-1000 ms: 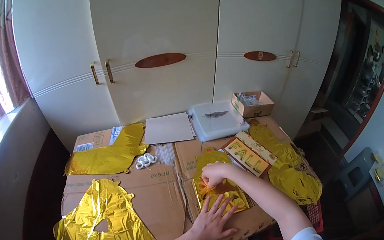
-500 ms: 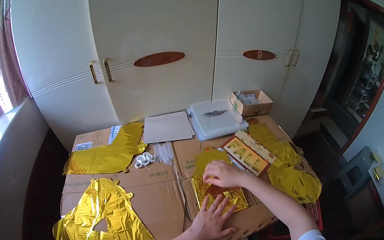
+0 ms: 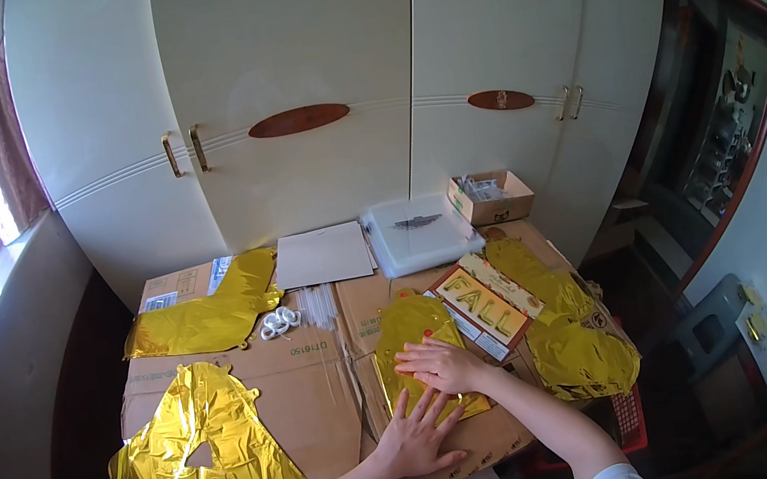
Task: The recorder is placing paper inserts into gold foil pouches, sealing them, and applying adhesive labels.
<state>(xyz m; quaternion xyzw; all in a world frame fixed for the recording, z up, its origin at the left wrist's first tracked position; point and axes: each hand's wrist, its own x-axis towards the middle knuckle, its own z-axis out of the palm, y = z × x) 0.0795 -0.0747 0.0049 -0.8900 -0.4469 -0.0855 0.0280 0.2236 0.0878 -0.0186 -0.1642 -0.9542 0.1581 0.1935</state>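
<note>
A flat, folded gold foil balloon [image 3: 410, 319] lies on the cardboard sheet in front of me, with a small red spot near its middle. My right hand [image 3: 442, 369] rests on this foil, fingers stretched out and palm down. Just nearer to me, my left hand [image 3: 415, 442] is spread, its fingertips on the foil's lower edge and the palm over the cardboard. The fingers of the two hands almost meet, and they hide part of the foil. Touching the foil's right side is a printed card [image 3: 488, 307] with gold letter shapes.
Other flat gold foil balloons lie at the near left [image 3: 224, 469], far left [image 3: 200, 323] and right [image 3: 574, 350]. Behind are white ribbon rolls [image 3: 281, 322], clear straws [image 3: 318, 307], a grey board [image 3: 323, 255], a plastic-wrapped pack [image 3: 419, 239] and a small box [image 3: 493, 204]. A red basket [image 3: 629, 420] stands below the right edge.
My right hand has come down from above the foil, fingers bent, to lie flat on it. My left hand stays spread in place. The whole view has shifted slightly.
</note>
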